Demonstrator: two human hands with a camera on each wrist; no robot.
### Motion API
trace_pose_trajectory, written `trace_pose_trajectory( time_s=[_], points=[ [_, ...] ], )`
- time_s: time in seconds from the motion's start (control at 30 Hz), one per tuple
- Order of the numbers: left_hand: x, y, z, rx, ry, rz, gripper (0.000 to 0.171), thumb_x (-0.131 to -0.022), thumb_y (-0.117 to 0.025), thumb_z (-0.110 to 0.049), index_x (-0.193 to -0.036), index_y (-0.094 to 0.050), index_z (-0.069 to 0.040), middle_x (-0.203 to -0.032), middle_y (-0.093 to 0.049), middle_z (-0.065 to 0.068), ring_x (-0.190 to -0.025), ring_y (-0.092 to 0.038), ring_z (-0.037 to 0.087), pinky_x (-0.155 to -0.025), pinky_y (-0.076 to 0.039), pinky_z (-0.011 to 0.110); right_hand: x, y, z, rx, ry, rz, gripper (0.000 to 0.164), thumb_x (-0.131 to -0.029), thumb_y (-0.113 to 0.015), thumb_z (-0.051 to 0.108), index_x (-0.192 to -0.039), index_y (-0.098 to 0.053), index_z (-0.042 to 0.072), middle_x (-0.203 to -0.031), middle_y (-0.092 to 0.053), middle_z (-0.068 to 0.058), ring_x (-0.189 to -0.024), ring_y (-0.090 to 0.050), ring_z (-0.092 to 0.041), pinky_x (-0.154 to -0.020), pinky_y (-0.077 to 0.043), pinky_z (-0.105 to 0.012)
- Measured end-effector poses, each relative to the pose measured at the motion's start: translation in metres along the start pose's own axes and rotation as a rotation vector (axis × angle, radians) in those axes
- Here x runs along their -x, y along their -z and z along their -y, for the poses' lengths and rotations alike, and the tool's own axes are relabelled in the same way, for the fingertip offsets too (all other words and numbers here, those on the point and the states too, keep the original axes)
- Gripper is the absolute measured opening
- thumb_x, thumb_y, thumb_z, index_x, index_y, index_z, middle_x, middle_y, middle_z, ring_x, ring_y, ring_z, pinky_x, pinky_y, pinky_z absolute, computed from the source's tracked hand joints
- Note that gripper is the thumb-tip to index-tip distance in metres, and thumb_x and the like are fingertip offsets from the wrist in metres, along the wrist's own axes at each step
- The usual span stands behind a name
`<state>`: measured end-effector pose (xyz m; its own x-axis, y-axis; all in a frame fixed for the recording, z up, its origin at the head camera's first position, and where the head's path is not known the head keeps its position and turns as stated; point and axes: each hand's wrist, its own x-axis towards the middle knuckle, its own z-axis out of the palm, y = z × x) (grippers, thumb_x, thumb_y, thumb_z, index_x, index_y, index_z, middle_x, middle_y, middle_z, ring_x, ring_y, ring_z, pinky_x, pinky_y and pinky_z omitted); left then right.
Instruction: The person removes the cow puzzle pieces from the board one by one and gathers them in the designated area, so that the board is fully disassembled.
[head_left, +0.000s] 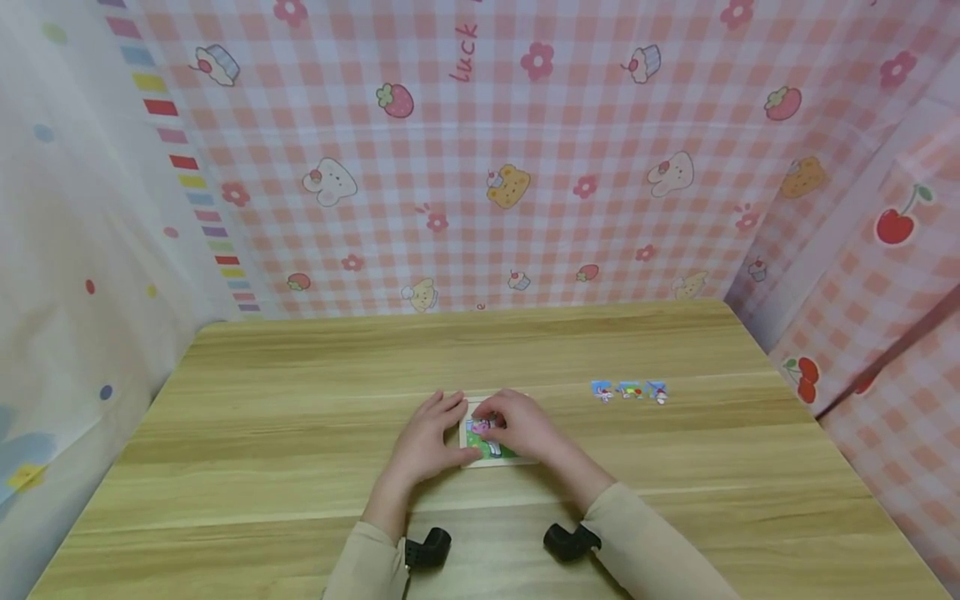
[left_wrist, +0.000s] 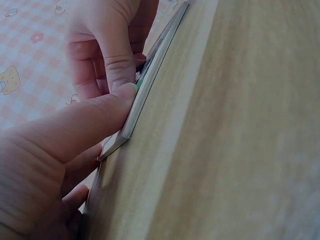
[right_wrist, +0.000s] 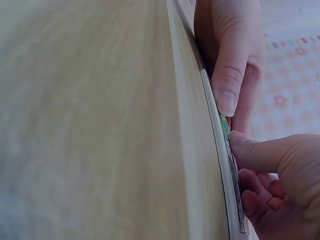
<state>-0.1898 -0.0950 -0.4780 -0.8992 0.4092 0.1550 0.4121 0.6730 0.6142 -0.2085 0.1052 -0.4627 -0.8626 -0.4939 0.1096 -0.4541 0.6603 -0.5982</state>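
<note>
A small picture puzzle board (head_left: 495,463) with a pale wooden rim lies flat on the table; pink and white figures on green show in its picture. My left hand (head_left: 430,437) rests at its left side, with fairly straight fingers at the far left corner and the thumb on the near left corner. Over the board's right part, my right hand (head_left: 522,423) is bent, thumb and forefinger pinching at what appears to be a puzzle piece in the picture. Its fingers mostly cover that piece. The right wrist view shows the right thumb (right_wrist: 245,145) against the picture surface.
Three loose puzzle pieces lie in a row to the right of the board: a left one (head_left: 602,391), a middle one (head_left: 630,391) and a right one (head_left: 657,392). The wooden table (head_left: 300,400) ends at a pink checked cloth (head_left: 465,233) behind.
</note>
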Motion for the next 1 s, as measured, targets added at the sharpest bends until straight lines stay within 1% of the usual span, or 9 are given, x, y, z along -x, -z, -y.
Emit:
trace_pose_trajectory(
  time_s=[0.27,0.37,0.5,0.6,0.8,1.0],
  points=[
    [0.0005,0.0004,-0.0003,0.001,-0.008,-0.011,0.072,-0.082,-0.081,-0.034,-0.139,-0.054,0.001,-0.15,-0.045,0.014,-0.144,-0.027,0.041,-0.115,-0.025,0.057,-0.0022,-0.0014,0.0011,0.036,-0.009,0.012,0.02,-0.089,-0.075,0.013,-0.109,-0.073,0.01,-0.102,-0.066,-0.002,-0.095,-0.06,-0.019,-0.087,-0.049,-0.04],
    [0.0004,0.0005,-0.0005,-0.003,-0.001,-0.007,0.072,-0.082,-0.081,-0.034,-0.14,-0.054,0.0,-0.151,-0.045,0.013,-0.144,-0.026,0.041,-0.115,-0.024,0.057,-0.0016,-0.0012,0.0014,0.052,0.002,0.008,0.02,-0.088,-0.075,0.012,-0.108,-0.073,0.01,-0.102,-0.066,-0.003,-0.096,-0.06,-0.02,-0.088,-0.049,-0.041],
    [0.0008,0.0005,-0.0007,-0.008,-0.008,-0.009,0.073,-0.082,-0.081,-0.034,-0.139,-0.054,0.002,-0.15,-0.046,0.015,-0.143,-0.028,0.042,-0.114,-0.025,0.057,-0.0009,-0.0006,0.0029,0.05,-0.006,0.011,0.021,-0.088,-0.076,0.011,-0.109,-0.073,0.011,-0.104,-0.066,-0.003,-0.097,-0.06,-0.02,-0.088,-0.049,-0.041],
    [0.0011,0.0006,-0.001,-0.012,-0.01,-0.008,0.073,-0.082,-0.081,-0.034,-0.138,-0.054,0.003,-0.149,-0.046,0.016,-0.143,-0.028,0.043,-0.114,-0.026,0.057,-0.0007,-0.0003,0.0037,0.041,-0.022,0.014,0.023,-0.088,-0.076,0.011,-0.111,-0.073,0.012,-0.106,-0.065,-0.004,-0.096,-0.059,-0.02,-0.087,-0.049,-0.041],
    [0.0,-0.0005,0.0001,-0.015,0.009,-0.003,0.072,-0.082,-0.081,-0.034,-0.14,-0.054,0.0,-0.151,-0.045,0.013,-0.144,-0.027,0.04,-0.115,-0.024,0.055,0.0001,0.0003,0.0045,0.026,-0.03,0.002,0.023,-0.088,-0.075,0.01,-0.111,-0.073,0.012,-0.106,-0.064,-0.005,-0.094,-0.058,-0.019,-0.084,-0.049,-0.039],
    [0.0007,0.0002,-0.0004,-0.017,-0.002,-0.008,0.073,-0.081,-0.082,-0.035,-0.138,-0.055,0.001,-0.15,-0.046,0.015,-0.143,-0.028,0.042,-0.114,-0.025,0.057,0.001,-0.0006,0.0036,-0.014,-0.056,-0.041,0.011,-0.091,-0.073,0.017,-0.103,-0.073,0.015,-0.093,-0.059,0.002,-0.078,-0.052,-0.012,-0.069,-0.046,-0.03]
  ],
)
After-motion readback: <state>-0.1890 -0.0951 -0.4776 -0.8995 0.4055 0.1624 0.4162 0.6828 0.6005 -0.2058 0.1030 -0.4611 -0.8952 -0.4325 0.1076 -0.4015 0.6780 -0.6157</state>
